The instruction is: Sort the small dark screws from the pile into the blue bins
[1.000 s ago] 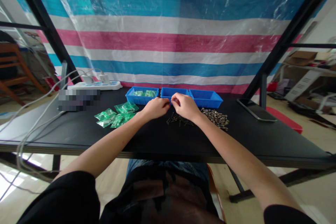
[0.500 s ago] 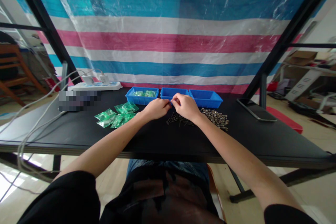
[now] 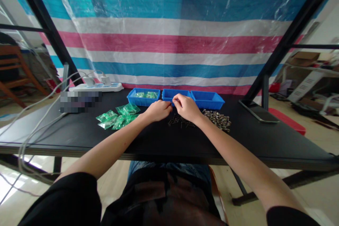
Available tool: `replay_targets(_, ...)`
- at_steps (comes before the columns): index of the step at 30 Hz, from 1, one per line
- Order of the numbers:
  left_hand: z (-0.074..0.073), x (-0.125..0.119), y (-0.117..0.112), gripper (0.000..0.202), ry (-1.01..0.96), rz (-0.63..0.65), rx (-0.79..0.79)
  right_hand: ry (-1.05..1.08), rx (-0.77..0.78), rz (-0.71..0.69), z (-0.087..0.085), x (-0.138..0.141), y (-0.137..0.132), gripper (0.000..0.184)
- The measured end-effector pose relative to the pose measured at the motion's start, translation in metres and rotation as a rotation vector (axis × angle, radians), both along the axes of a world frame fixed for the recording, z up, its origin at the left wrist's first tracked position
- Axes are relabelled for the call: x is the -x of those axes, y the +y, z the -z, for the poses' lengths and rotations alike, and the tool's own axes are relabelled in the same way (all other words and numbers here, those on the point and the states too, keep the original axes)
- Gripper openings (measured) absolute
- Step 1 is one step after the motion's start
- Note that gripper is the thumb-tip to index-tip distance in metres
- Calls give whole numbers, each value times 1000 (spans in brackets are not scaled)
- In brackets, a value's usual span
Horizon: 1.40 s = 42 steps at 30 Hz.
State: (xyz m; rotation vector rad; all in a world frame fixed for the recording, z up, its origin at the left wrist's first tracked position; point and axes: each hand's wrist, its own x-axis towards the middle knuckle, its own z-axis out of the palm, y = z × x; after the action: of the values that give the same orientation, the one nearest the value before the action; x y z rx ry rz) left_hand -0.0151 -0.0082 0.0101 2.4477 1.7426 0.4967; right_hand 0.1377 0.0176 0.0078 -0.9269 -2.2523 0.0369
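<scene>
My left hand [image 3: 158, 109] and my right hand [image 3: 186, 106] meet fingertip to fingertip just above the black table [image 3: 159, 137], in front of the middle blue tray [image 3: 172, 93]. Both hands are closed in a pinch on something too small to make out. Under my right hand lies a scatter of dark screws [image 3: 180, 122]. A pile of silvery metal parts [image 3: 217, 118] sits to its right. Several green plastic bags [image 3: 118, 118] lie left of my left hand.
Three blue trays stand in a row at the back; the left tray [image 3: 143, 96] holds green bags, and the right tray [image 3: 208, 99] shows nothing inside. A white power strip [image 3: 96, 85] with cables sits back left. A phone [image 3: 258, 112] lies at right. A striped tarp hangs behind.
</scene>
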Motion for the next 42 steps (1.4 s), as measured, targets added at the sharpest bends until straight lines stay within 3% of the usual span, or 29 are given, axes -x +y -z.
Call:
replay_targets(6, -1, 1, 1, 29, -14, -29, 4, 4, 22, -20, -2, -1, 1, 17)
replay_targets(17, 0, -1, -1, 32, 12, -21, -10, -58, 14, 64, 0, -1, 0, 14)
replay_targets(31, -2, -2, -2, 32, 47, -29, 5, -223, 5, 169, -4, 4, -8, 24)
replay_targets(42, -3, -2, -3, 34, 69, -49, 30, -144, 39, 103, -1, 2, -1, 23)
